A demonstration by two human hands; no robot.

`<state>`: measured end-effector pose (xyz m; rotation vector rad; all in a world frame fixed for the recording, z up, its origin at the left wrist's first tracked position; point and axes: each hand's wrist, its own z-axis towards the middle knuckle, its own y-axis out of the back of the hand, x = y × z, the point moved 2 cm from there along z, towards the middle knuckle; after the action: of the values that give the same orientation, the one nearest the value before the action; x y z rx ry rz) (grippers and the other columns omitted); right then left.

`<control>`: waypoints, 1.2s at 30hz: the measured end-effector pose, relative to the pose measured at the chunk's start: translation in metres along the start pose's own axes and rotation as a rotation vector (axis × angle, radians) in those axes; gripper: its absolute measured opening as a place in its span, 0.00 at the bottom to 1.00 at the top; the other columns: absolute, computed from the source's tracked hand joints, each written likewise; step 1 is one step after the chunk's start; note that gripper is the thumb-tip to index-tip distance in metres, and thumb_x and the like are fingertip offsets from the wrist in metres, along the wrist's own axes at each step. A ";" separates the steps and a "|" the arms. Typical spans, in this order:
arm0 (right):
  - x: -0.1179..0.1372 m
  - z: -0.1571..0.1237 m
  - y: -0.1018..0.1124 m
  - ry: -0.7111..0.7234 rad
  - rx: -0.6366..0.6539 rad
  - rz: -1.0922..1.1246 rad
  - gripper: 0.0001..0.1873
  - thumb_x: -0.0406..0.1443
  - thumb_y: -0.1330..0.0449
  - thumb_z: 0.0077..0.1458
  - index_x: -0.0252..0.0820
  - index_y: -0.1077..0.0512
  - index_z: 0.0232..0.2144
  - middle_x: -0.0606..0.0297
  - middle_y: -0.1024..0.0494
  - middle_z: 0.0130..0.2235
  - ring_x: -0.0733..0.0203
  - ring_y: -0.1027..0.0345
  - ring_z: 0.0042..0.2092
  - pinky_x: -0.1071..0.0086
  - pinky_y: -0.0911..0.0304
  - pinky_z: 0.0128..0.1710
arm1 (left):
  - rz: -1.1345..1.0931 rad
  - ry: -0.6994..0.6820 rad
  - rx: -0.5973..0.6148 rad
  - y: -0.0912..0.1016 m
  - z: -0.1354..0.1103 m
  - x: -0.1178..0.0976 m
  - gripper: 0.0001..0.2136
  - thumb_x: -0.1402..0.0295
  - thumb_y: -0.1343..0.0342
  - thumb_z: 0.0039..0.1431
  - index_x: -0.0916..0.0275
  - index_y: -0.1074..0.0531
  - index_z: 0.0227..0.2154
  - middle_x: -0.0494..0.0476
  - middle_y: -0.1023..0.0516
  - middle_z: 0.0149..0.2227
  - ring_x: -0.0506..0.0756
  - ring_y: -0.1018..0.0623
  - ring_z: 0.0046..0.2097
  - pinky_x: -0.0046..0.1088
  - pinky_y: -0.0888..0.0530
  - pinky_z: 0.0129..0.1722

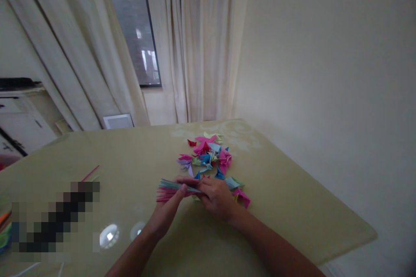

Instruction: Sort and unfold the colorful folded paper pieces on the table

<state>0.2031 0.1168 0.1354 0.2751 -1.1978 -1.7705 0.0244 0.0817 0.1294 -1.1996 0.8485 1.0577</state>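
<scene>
A fanned stack of thin coloured paper (165,190), pink and pale green-blue at its edges, lies in my left hand (171,205). The left thumb presses on top of the stack and the fingers pass behind it. My right hand (216,194) has its fingers closed at the right end of the same stack, so that end is mostly covered. Just beyond both hands, a pile of folded paper pieces (204,159) in pink, blue, red, lilac and pale green lies on the table. A folded magenta piece (242,198) sits right by my right wrist.
The pale, glossy table (292,207) runs up close to the wall on the right. At left, a blurred-out dark patch (61,218) hides an object, with a thin pink stick (90,173) nearby. Curtains (208,52) hang behind the table.
</scene>
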 end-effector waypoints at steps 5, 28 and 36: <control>-0.011 0.003 0.014 -0.059 -0.010 0.066 0.08 0.35 0.40 0.69 0.41 0.20 0.42 0.61 0.17 0.38 0.58 0.24 0.39 0.70 0.35 0.40 | 0.112 0.011 -0.003 -0.003 -0.002 0.001 0.15 0.57 0.34 0.62 0.59 0.18 0.46 0.62 0.17 0.53 0.65 0.21 0.57 0.44 0.27 0.62; -0.043 0.049 0.046 -0.432 -0.310 0.294 0.16 0.41 0.45 0.71 0.41 0.25 0.33 0.65 0.23 0.29 0.60 0.30 0.30 0.69 0.38 0.32 | -0.158 0.127 -0.322 0.002 0.008 -0.003 0.23 0.53 0.23 0.44 0.63 0.17 0.40 0.58 0.13 0.39 0.61 0.15 0.44 0.37 0.20 0.51; -0.040 0.074 0.061 -0.455 -0.275 0.165 0.15 0.42 0.40 0.68 0.40 0.24 0.51 0.58 0.20 0.46 0.59 0.25 0.41 0.69 0.34 0.40 | -0.126 0.089 -0.264 0.005 0.010 0.006 0.21 0.55 0.25 0.49 0.63 0.17 0.41 0.60 0.13 0.43 0.63 0.15 0.47 0.42 0.23 0.56</control>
<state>0.2129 0.1885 0.2095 -0.3981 -1.2236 -1.8773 0.0213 0.0924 0.1240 -1.5116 0.7050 1.0420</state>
